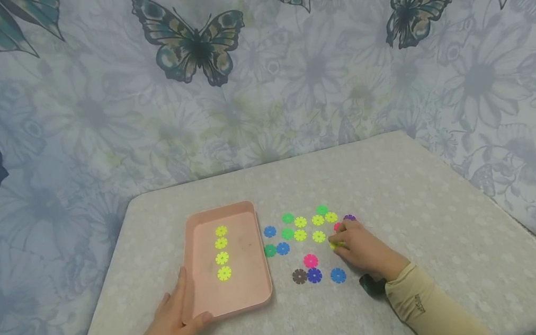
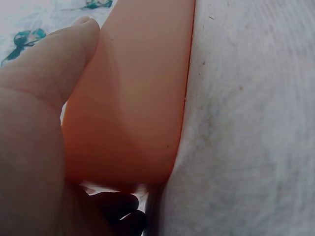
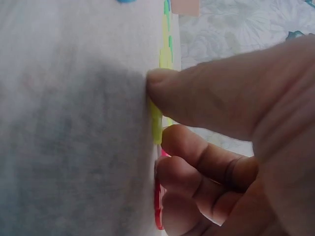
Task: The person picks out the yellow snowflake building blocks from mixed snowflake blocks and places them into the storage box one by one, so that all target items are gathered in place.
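A pink tray point(image 1: 247, 290) lies on the table with a column of several yellow notched discs point(image 1: 222, 257) inside. My left hand point(image 1: 173, 317) holds the tray's near left corner. Its thumb lies along the near wall point(image 2: 133, 98) in the left wrist view, while the fingers reach round the other side. To the right of the tray, my right hand point(image 1: 363, 247) pinches a yellow notched disc point(image 3: 156, 125) at the tabletop between thumb and fingers, which partly cover it. A red disc point(image 3: 158, 196) lies under the other fingertips in the right wrist view.
Loose discs spread between tray and right hand: blue point(image 1: 270, 231), green point(image 1: 288, 218), yellow point(image 1: 319, 236), pink point(image 1: 310, 260), brown point(image 1: 299, 276) and purple point(image 1: 314, 275). A pale cloth covers the table point(image 1: 345, 176). Behind it rises a butterfly-patterned wall point(image 1: 262, 99).
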`<state>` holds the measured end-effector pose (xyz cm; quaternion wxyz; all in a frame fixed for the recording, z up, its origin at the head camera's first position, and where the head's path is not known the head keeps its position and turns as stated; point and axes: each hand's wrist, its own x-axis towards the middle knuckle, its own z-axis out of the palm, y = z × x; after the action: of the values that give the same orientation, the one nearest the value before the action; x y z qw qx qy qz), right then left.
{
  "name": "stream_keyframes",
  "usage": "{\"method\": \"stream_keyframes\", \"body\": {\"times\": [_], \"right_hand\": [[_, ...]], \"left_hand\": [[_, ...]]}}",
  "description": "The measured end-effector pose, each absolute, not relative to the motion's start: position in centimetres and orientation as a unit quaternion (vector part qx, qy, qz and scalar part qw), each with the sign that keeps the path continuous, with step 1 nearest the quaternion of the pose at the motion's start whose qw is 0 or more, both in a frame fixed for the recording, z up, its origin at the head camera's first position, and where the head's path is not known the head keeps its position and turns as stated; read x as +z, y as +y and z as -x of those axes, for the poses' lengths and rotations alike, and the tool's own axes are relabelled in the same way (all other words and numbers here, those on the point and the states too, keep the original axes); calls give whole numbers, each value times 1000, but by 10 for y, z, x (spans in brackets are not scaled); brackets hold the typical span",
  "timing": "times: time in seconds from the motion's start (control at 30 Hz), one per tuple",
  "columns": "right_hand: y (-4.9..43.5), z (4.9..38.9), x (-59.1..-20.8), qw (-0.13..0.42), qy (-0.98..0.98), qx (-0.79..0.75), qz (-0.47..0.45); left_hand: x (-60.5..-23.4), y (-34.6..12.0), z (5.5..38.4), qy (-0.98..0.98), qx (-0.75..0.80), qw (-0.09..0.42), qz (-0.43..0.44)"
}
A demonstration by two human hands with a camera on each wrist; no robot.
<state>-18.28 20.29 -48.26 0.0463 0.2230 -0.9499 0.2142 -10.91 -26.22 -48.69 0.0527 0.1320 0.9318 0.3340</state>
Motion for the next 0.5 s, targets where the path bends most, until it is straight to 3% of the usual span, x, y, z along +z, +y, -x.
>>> {"method": "stream_keyframes", "body": {"times": [0.5], "right_hand": [[200,184,-485,30,-950,246,-189]], "left_hand": [[-487,-262,110,931,337,65,-123]]}}
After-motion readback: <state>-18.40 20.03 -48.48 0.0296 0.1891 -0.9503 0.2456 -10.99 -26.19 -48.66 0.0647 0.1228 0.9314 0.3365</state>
